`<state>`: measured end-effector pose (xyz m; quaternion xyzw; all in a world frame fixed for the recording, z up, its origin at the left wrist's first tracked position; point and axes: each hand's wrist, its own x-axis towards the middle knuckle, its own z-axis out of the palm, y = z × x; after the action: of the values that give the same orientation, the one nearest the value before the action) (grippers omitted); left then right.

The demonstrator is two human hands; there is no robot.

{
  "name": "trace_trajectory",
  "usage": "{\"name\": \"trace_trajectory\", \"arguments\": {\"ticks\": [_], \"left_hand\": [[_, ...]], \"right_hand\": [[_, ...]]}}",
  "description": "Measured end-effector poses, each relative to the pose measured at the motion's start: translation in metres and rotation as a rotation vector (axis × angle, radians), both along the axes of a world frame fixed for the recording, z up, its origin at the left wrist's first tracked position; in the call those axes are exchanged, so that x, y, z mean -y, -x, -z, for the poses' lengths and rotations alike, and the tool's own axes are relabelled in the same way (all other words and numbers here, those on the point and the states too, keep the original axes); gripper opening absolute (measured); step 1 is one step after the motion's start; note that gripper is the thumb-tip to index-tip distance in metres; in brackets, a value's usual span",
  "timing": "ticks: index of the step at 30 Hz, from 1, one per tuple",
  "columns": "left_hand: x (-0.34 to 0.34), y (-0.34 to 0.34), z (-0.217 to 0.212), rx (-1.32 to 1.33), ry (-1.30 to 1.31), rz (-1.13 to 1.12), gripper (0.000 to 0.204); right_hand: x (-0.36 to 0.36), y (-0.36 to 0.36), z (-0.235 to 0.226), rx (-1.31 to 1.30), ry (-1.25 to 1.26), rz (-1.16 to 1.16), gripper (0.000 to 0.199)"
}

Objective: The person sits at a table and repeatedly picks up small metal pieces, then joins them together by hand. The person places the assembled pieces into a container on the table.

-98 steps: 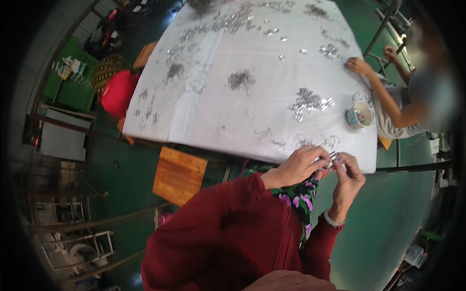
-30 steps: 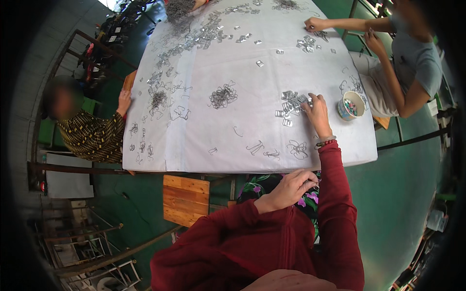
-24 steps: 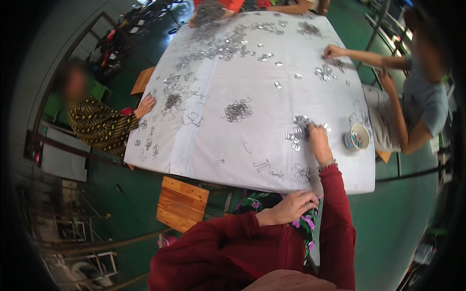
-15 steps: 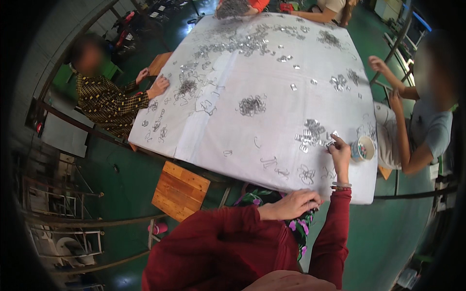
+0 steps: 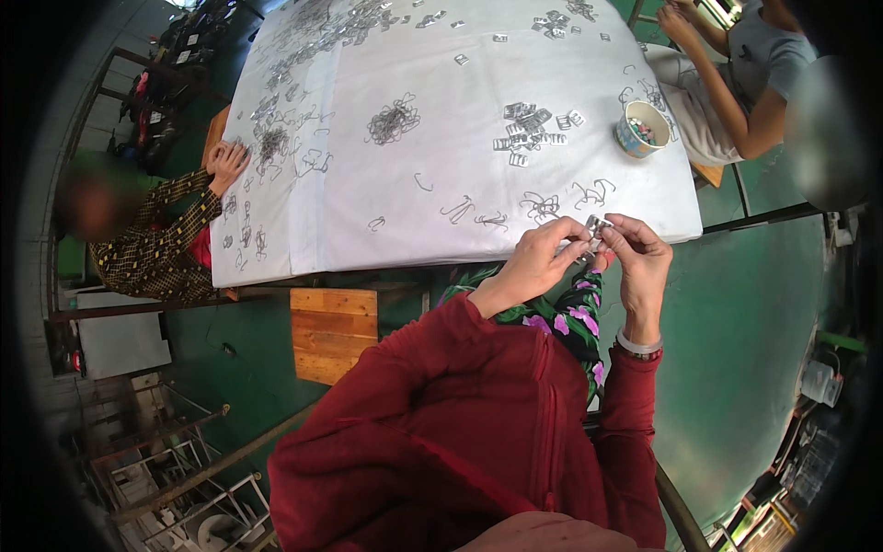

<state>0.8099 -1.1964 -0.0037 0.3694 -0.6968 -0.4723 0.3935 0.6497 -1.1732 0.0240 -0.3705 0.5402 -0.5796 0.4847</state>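
Note:
My right hand (image 5: 641,262) pinches a small silvery slotted metal plate (image 5: 597,224) between thumb and fingers, just off the table's near edge. Close against it, my left hand (image 5: 544,260) has its thumb and forefinger drawn together at the plate. What the left fingers hold is too small to make out. On the white-covered table (image 5: 460,175), beyond my hands, lies a pile of similar metal plates (image 5: 529,129). Bent wire hooks (image 5: 541,206) lie loose just past my left fingers, with more wire hooks (image 5: 593,192) beside them.
A paper cup (image 5: 641,132) with small coloured bits stands near the table's right edge. A heap of wire hooks (image 5: 394,120) lies mid-table. One co-worker's hands (image 5: 227,164) rest at the left edge; another person (image 5: 754,83) sits at right. A wooden stool (image 5: 333,333) stands left of me.
My right hand has drawn back from the plate pile to the table's near edge with a plate. My left hand has risen to meet it. The view has shifted too.

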Motion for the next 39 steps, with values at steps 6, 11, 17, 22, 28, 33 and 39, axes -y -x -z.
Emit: {"name": "trace_trajectory", "arguments": {"ticks": [6, 11, 17, 22, 28, 33, 39], "left_hand": [[-0.007, -0.002, -0.007, 0.009, 0.054, -0.016, 0.010], [-0.008, 0.000, -0.003, -0.031, 0.060, 0.032, 0.010], [-0.006, 0.004, -0.003, -0.020, 0.056, 0.067, 0.011], [-0.005, 0.005, 0.000, -0.010, 0.085, 0.062, 0.012], [-0.007, 0.001, -0.001, 0.007, 0.126, 0.017, 0.011], [-0.006, -0.002, 0.001, 0.054, 0.069, 0.015, 0.012], [-0.008, -0.009, 0.011, 0.024, 0.070, 0.021, 0.017]], "right_hand": [[0.007, 0.005, 0.015, 0.287, 0.002, 0.054, 0.022], [0.007, 0.009, 0.012, 0.319, -0.019, -0.004, 0.026], [0.001, 0.014, 0.013, 0.057, -0.033, -0.079, 0.025], [-0.004, 0.011, -0.001, -0.048, 0.042, -0.097, 0.020], [-0.011, 0.007, -0.009, -0.302, 0.068, -0.041, 0.017], [-0.014, -0.002, -0.003, -0.158, 0.036, -0.049, 0.017], [-0.015, -0.007, 0.013, 0.124, 0.102, 0.018, 0.018]]}}
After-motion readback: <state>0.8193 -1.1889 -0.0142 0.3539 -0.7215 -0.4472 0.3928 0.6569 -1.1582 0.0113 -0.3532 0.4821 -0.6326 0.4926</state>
